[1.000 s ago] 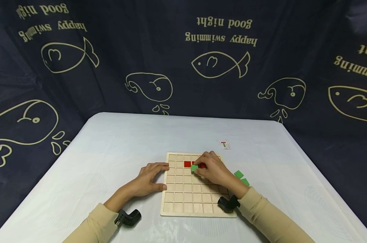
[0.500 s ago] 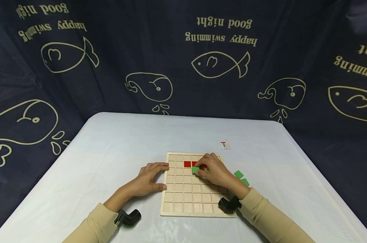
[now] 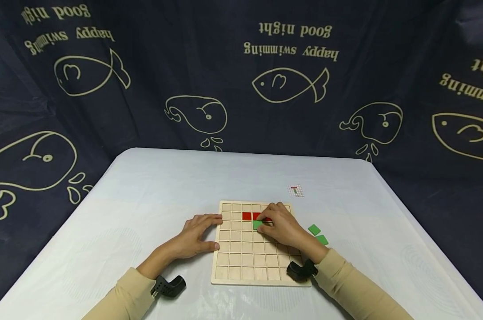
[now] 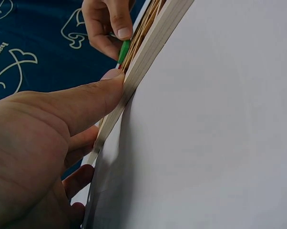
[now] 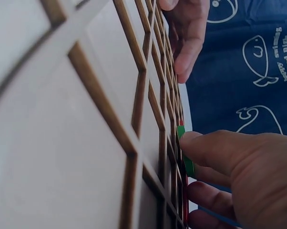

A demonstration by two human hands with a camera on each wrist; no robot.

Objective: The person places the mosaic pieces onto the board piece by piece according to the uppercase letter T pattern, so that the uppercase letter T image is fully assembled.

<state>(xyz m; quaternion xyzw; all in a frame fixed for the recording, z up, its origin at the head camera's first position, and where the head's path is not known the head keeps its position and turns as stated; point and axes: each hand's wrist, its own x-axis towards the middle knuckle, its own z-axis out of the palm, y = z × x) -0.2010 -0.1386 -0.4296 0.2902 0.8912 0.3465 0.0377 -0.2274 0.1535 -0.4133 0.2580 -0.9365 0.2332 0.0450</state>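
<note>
My right hand [image 3: 281, 226] pinches a green square tile [image 3: 257, 225] between thumb and fingers. In the right wrist view this tile [image 5: 185, 151] stands slightly tilted at the grid. Beneath it lies a wooden grid board [image 3: 247, 260], in the cell just below a row of red tiles [image 3: 246, 216]. The right end of that row is partly hidden by my fingers. My left hand [image 3: 195, 236] rests against the board's left edge, thumb and fingers extended and spread. In the left wrist view, the thumb [image 4: 93, 98] presses on the wooden rim [image 4: 148, 55].
Two loose green tiles [image 3: 314, 230] lie on the white table [image 3: 177, 178] right of the board, beside my right forearm. A small printed pattern card [image 3: 295, 190] with a red and green T lies beyond the board. A dark curtain [image 3: 233, 66] hangs behind the table.
My right hand has brought the green tile slightly toward me and lowered it at the cell under the middle red tile. The left hand has stayed at the board's edge.
</note>
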